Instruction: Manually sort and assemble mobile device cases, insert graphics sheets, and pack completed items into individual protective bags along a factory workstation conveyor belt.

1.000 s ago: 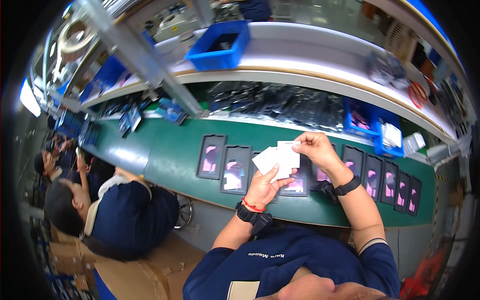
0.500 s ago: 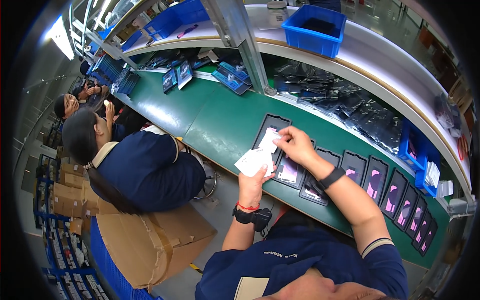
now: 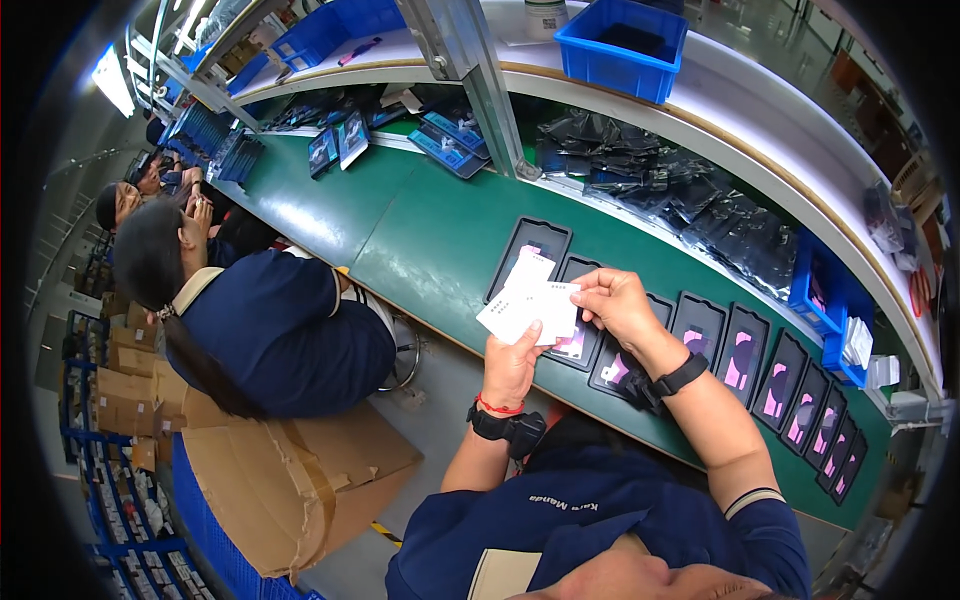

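Several white cards (image 3: 508, 313) are fanned out in my left hand (image 3: 511, 368), its thumb pressed on top of them. The fingertips of my right hand (image 3: 622, 308) pinch the edge of one white card (image 3: 561, 296), which still overlaps the others. Another white card (image 3: 531, 268) shows over the leftmost black tray (image 3: 555, 236), its lower end hidden behind the held cards. More black trays with pink pieces (image 3: 741, 358) run in a row to the right along the green bench. My right forearm and hand cover parts of the nearest trays.
Black plastic bags (image 3: 640, 165) are heaped under the white shelf (image 3: 760, 125). Blue bins (image 3: 622, 50) stand on the shelf and at the right end. A seated person (image 3: 270, 330) works on my left, beside a large cardboard box (image 3: 270, 490). A metal post (image 3: 480, 100) rises behind the bench.
My right hand has moved right and down from above the leftmost tray and now pinches a card at the fan's right edge. A white card now shows at that tray.
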A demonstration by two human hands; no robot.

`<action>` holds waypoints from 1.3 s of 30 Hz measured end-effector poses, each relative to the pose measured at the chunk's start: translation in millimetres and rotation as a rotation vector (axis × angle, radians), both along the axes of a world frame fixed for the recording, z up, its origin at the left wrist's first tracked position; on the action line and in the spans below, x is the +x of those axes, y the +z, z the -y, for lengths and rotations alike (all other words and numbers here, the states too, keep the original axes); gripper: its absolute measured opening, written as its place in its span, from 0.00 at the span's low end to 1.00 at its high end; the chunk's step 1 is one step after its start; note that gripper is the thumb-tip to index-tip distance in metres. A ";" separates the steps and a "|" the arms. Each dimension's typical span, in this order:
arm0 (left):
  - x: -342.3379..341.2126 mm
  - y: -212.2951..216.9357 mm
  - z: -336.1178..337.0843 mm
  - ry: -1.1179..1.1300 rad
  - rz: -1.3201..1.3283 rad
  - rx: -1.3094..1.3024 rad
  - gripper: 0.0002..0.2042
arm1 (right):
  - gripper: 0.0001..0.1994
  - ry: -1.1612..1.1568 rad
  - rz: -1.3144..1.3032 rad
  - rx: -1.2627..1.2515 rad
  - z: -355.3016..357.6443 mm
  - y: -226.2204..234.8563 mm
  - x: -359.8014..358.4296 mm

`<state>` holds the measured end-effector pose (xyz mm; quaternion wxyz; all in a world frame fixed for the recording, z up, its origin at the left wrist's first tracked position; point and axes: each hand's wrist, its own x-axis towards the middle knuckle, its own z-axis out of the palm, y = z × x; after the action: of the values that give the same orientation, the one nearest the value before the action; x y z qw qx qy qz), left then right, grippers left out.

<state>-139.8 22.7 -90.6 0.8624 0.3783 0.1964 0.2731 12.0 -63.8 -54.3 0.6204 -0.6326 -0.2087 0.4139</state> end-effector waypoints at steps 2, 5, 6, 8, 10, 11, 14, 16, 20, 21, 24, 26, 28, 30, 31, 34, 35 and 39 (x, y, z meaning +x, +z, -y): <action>-1.9 -2.9 -0.7 0.035 0.003 -0.003 0.16 | 0.08 -0.003 -0.015 0.025 3.0 -1.5 -0.2; -2.6 1.9 1.5 0.020 -0.022 0.016 0.16 | 0.09 -0.008 -0.025 0.063 8.1 1.8 -1.7; -2.3 1.5 2.5 0.016 -0.023 0.017 0.16 | 0.09 -0.011 -0.027 0.064 9.4 2.0 -1.9; -1.8 -0.2 4.4 0.036 -0.075 0.036 0.15 | 0.09 0.092 -0.107 0.062 11.4 2.0 -2.9; -0.4 1.1 5.3 0.040 -0.077 0.039 0.15 | 0.08 0.056 -0.064 0.066 12.3 -0.4 -4.4; 0.0 1.8 5.6 0.050 -0.077 0.042 0.15 | 0.07 0.028 -0.020 0.069 12.8 -3.0 -4.9; 1.3 3.3 6.3 0.024 -0.055 0.091 0.16 | 0.06 -0.045 0.028 0.205 12.5 -22.3 -3.2; 1.6 1.4 6.6 0.058 -0.043 0.094 0.16 | 0.06 -0.027 0.084 0.154 13.8 -23.8 -4.5; -4.8 -3.0 -5.1 0.196 -0.046 0.084 0.16 | 0.06 -0.030 0.151 -0.055 17.4 -7.9 -4.7; -6.8 -2.6 -9.5 0.195 -0.044 0.088 0.16 | 0.06 -0.032 0.153 -0.050 18.0 -9.8 -3.7; -9.7 -1.5 -18.7 0.205 0.008 0.068 0.17 | 0.11 0.087 0.180 -0.242 20.1 -9.6 -2.8; -9.5 1.0 -14.8 0.187 0.011 0.069 0.17 | 0.12 0.018 0.690 -0.166 21.9 -15.2 -11.2; -5.0 3.8 -7.7 0.135 0.034 0.052 0.18 | 0.12 -0.065 0.804 -0.103 20.3 -8.3 -15.9; 2.4 3.0 2.6 0.103 0.040 0.060 0.19 | 0.10 -0.063 0.032 0.195 19.8 -8.9 -16.4; 6.1 3.9 8.0 0.074 0.039 0.059 0.19 | 0.10 -0.071 0.035 0.198 22.4 -6.0 -13.6; 13.6 6.9 17.2 0.015 0.018 0.086 0.19 | 0.08 -0.026 0.038 0.137 37.3 -0.1 -5.1; 15.2 6.9 19.6 -0.011 -0.004 0.112 0.19 | 0.08 -0.036 0.040 0.135 42.8 -1.5 -4.8; 23.5 11.5 29.6 -0.027 -0.024 0.111 0.17 | 0.06 -0.102 0.057 0.094 65.1 -12.9 -3.8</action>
<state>-116.3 -7.0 -79.1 0.8413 0.4315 0.1859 0.2672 8.2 -128.9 -67.2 0.6634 -0.6242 -0.2132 0.3534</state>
